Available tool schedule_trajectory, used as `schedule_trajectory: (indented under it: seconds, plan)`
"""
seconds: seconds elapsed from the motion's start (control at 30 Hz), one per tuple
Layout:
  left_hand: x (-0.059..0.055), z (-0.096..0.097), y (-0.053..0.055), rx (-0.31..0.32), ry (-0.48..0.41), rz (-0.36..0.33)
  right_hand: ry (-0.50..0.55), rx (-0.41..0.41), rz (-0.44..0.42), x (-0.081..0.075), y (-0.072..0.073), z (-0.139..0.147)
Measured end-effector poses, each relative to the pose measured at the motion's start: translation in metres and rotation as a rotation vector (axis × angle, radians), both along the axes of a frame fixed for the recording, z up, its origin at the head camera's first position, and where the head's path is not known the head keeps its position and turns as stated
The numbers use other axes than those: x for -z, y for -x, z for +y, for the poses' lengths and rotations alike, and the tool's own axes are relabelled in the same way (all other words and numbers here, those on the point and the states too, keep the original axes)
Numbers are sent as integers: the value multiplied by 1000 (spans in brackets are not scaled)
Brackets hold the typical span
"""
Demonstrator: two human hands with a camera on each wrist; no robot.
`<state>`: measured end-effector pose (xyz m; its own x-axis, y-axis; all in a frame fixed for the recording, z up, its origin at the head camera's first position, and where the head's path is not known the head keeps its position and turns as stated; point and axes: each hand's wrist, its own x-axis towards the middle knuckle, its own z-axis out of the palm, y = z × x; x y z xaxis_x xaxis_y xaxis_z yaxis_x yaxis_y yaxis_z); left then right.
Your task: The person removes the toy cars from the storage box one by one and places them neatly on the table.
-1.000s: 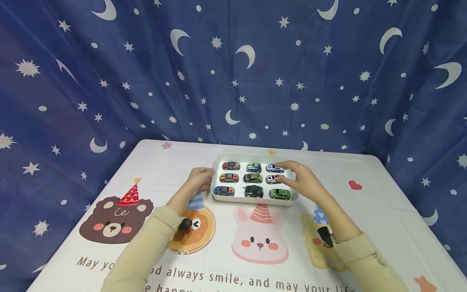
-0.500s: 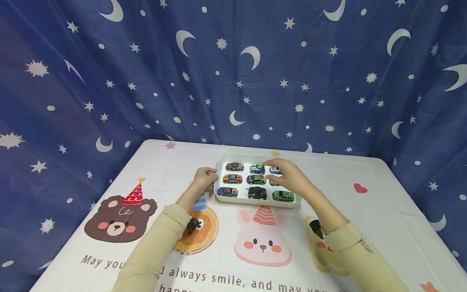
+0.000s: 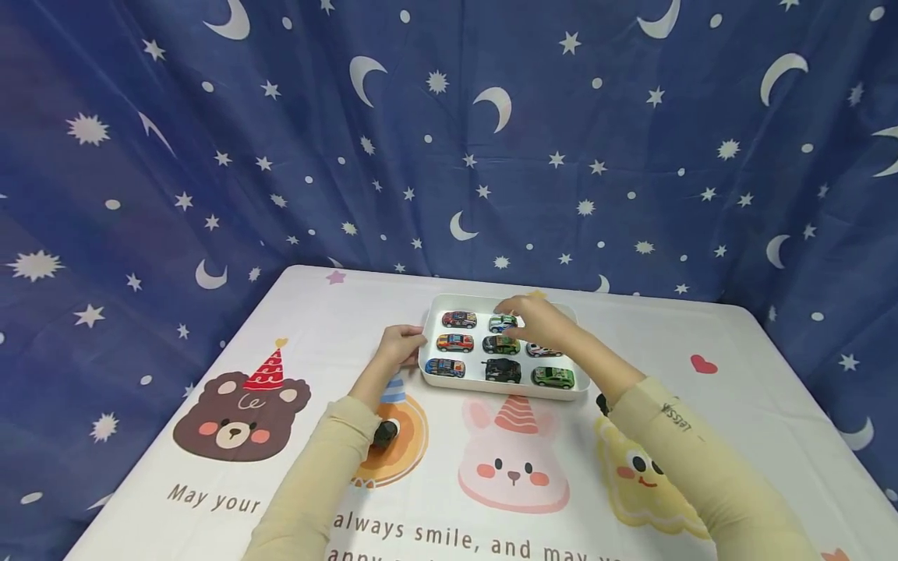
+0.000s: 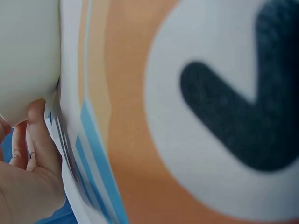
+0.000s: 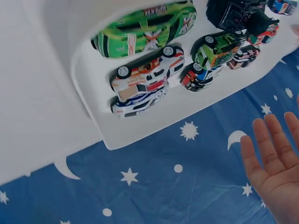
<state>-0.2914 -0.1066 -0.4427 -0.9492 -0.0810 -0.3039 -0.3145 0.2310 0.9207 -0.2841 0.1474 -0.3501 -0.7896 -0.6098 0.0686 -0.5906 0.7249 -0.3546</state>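
A white tray (image 3: 484, 386) holds several small toy cars in rows. At its left end my left hand (image 3: 396, 347) grips the wall; in the left wrist view the fingertips press against the white tray (image 4: 25, 60). My right hand (image 3: 540, 321) hovers over the back of the tray, thumb and fingers apart, by the green-and-white toy car (image 3: 501, 322) and the dark green toy car (image 3: 501, 344). In the right wrist view the fingers of the right hand (image 5: 278, 163) are straight and hold nothing. The back right car is hidden behind the hand in the head view.
In the front row are a blue car (image 3: 445, 367), a black vehicle (image 3: 502, 370) and a green car (image 3: 553, 377). A printed tablecloth (image 3: 659, 343) covers the table. A blue star-patterned curtain (image 3: 393, 195) hangs behind it.
My right hand has moved left over the tray, from the right column of cars to the middle column. The left hand stays at the tray's left end. The head view has shifted slightly.
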Motion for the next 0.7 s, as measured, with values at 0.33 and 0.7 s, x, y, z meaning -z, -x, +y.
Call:
schedule_trajectory:
  seconds: [0.33,0.7]
  plan:
    - [8,3,5,-28,-14,8,-134,0,-55,-2,30,-28]
    - [0,2,-2,-54,-51,-5,-218,42,-109,7,58,-53]
